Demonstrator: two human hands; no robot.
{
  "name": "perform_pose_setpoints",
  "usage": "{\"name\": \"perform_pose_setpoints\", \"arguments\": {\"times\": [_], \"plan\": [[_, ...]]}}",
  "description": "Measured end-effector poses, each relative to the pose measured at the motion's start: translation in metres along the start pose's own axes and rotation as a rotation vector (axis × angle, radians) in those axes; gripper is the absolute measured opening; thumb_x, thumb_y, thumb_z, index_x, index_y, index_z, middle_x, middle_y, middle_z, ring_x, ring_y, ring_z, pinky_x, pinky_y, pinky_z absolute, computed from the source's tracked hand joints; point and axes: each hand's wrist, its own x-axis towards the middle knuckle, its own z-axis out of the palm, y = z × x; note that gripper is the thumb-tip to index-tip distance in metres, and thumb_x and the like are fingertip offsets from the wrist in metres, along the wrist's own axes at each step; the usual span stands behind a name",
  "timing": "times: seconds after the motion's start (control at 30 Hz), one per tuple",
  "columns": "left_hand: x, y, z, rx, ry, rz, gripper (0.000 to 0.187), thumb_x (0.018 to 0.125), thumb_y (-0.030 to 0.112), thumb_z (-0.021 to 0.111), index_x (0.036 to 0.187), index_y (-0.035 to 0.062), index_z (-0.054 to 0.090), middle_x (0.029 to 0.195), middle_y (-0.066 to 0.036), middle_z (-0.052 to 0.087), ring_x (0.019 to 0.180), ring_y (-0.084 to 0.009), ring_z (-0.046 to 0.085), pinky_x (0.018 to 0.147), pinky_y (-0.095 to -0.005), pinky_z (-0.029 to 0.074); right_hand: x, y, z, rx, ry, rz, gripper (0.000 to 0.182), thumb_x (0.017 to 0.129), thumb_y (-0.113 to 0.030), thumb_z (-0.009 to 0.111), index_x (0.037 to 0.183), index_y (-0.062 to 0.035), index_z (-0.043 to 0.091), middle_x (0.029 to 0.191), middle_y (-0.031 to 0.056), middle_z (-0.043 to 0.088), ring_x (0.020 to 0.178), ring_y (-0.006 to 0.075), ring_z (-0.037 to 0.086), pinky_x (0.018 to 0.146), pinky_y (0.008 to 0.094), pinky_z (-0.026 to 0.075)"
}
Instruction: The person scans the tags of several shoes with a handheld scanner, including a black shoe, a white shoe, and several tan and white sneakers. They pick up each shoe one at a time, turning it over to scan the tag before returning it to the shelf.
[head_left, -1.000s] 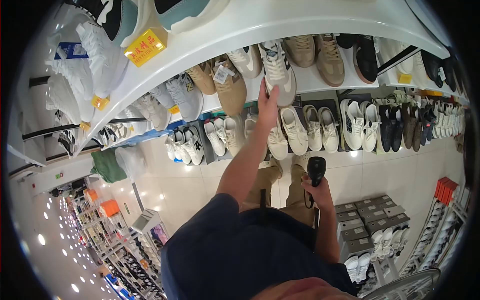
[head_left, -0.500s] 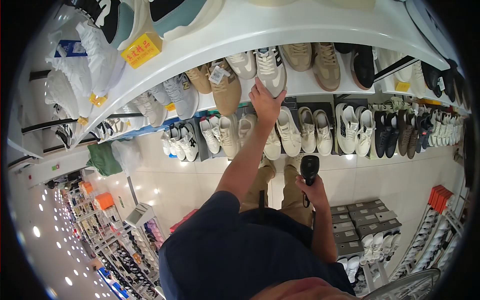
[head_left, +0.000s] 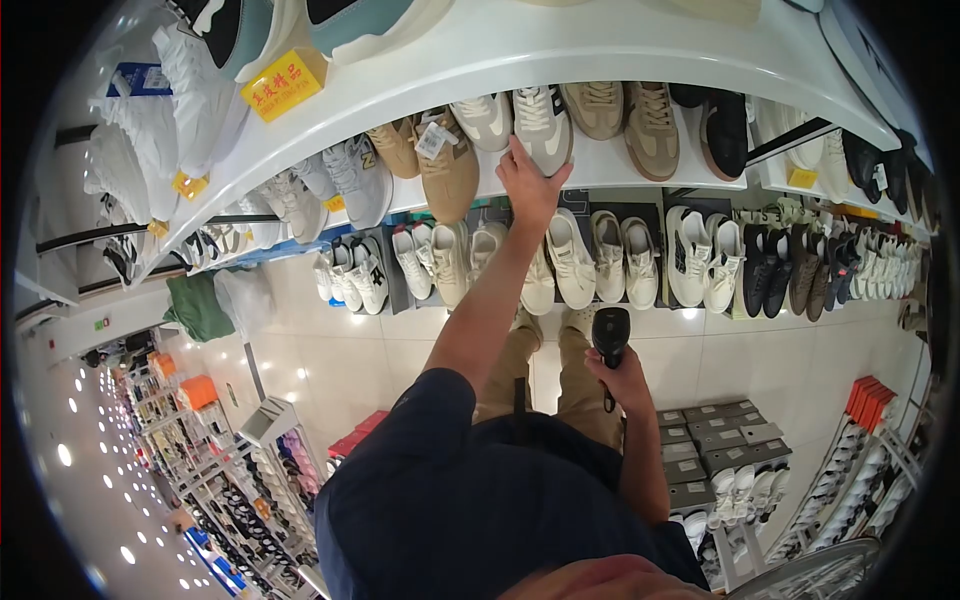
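Note:
My left hand (head_left: 532, 188) reaches up to the lower white shelf, its thumb and fingers around the toe of a white-and-grey sneaker (head_left: 542, 128) with dark stripes. Its mate (head_left: 482, 120) sits just to the left. A tan sneaker (head_left: 448, 180) with a white tag stands further left, and a brown sneaker (head_left: 652, 135) is on the right. Down by my legs, my right hand (head_left: 622, 375) is closed around the handle of a black barcode scanner (head_left: 611, 332).
An upper curved white shelf (head_left: 480, 60) juts out above, bearing more shoes and a yellow sign (head_left: 284, 85). Rows of shoes (head_left: 570, 260) line the low level before my feet. Stacked grey shoe boxes (head_left: 715, 435) stand behind me on the right; a green bag (head_left: 197, 305) lies at the left.
The white-and-grey sneaker has slid a little further back on the shelf, with my left hand still at its toe. My right hand keeps the scanner in nearly the same place.

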Motion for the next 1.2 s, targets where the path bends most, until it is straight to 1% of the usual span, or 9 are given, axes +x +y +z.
{"name": "perform_pose_setpoints", "arguments": {"times": [0.2,0.4,0.47,0.6,0.67,0.7,0.77,0.87,1.2], "plan": [[0.005,0.0,-0.007,-0.011,-0.01,0.003,0.103,0.071,0.04,0.086,0.141,-0.0138,0.032,0.114,-0.028,0.054,0.105,-0.0437,0.049,0.095,-0.051,0.037,-0.002,-0.014,0.005,0.005,-0.031,-0.02,0.031,0.08,-0.016,0.08,0.101,-0.0005,0.063,0.079,0.0001,0.063,0.063,0.0059,0.055,0.056,0.0244,0.045],[0.064,-0.018,-0.031,-0.1,0.341,-0.128,0.092,0.077,0.032,0.082,0.142,-0.0097,0.033,0.127,-0.031,0.05,0.117,-0.0465,0.045,0.101,-0.0547,0.034,0.002,-0.018,0.0,-0.01,-0.023,-0.023,0.029,0.08,-0.015,0.079,0.1,-0.0013,0.063,0.08,0.0009,0.064,0.064,0.0066,0.057,0.057,0.0245,0.047],[0.098,-0.014,-0.044,-0.319,0.342,-0.06,0.083,0.074,0.023,0.085,0.136,-0.012,0.041,0.123,-0.027,0.056,0.111,-0.0399,0.054,0.1,-0.0452,0.041,0.0,-0.026,-0.001,-0.007,-0.009,-0.041,0.029,0.081,-0.016,0.078,0.101,0.0002,0.065,0.077,0.0007,0.063,0.062,0.0068,0.056,0.056,0.0241,0.046],[0.137,-0.022,-0.041,-0.371,0.26,0.148,0.068,0.074,0.019,0.085,0.127,-0.0084,0.053,0.115,-0.023,0.062,0.106,-0.035,0.06,0.097,-0.0419,0.045,-0.001,-0.035,-0.008,-0.028,0.007,-0.021,0.027,0.081,-0.017,0.078,0.098,-0.0017,0.064,0.075,-0.0005,0.062,0.062,0.0063,0.056,0.056,0.0245,0.046],[0.142,-0.039,-0.025,-1.111,0.193,-0.126,0.051,0.076,0.019,0.083,0.118,-0.002,0.064,0.111,-0.02,0.068,0.104,-0.0358,0.063,0.097,-0.0434,0.046,0.0,-0.036,-0.011,-0.026,0.015,-0.021,0.027,0.081,-0.017,0.078,0.098,-0.0021,0.064,0.074,-0.0008,0.062,0.061,0.0062,0.056,0.056,0.0243,0.045],[0.141,-0.044,-0.019,-1.112,0.191,-0.125,0.051,0.076,0.019,0.083,0.118,-0.002,0.064,0.111,-0.02,0.068,0.104,-0.0358,0.063,0.097,-0.0434,0.046,0.001,-0.036,-0.013,-0.025,0.022,-0.022,0.026,0.081,-0.018,0.078,0.097,-0.0024,0.064,0.073,-0.001,0.061,0.06,0.0061,0.055,0.055,0.0241,0.045],[0.14,-0.047,-0.015,-0.395,0.317,0.033,0.04,0.079,0.018,0.079,0.114,0.0025,0.067,0.112,-0.019,0.069,0.104,-0.0377,0.064,0.095,-0.0446,0.048,0.003,-0.037,-0.016,-0.024,0.019,-0.016,0.026,0.081,-0.018,0.078,0.097,-0.0027,0.064,0.072,-0.0011,0.061,0.06,0.0059,0.055,0.055,0.024,0.044],[0.138,-0.053,-0.012,-0.157,0.351,0.127,0.038,0.082,0.022,0.074,0.115,0.0049,0.068,0.114,-0.019,0.068,0.107,-0.0402,0.063,0.095,-0.0463,0.047,0.005,-0.043,-0.015,-0.02,0.018,-0.028,0.027,0.082,-0.018,0.077,0.099,-0.0014,0.066,0.07,-0.0013,0.06,0.058,0.0061,0.054,0.053,0.0235,0.044],[0.134,-0.056,-0.013,-0.106,0.268,0.103,0.035,0.086,0.022,0.069,0.115,0.002,0.067,0.113,-0.017,0.068,0.107,-0.0338,0.063,0.095,-0.0433,0.047,0.01,-0.062,-0.012,-0.006,-0.011,-0.07,0.024,0.083,-0.017,0.076,0.097,-0.003,0.062,0.07,-0.002,0.059,0.058,0.0052,0.053,0.053,0.0238,0.042]]}}
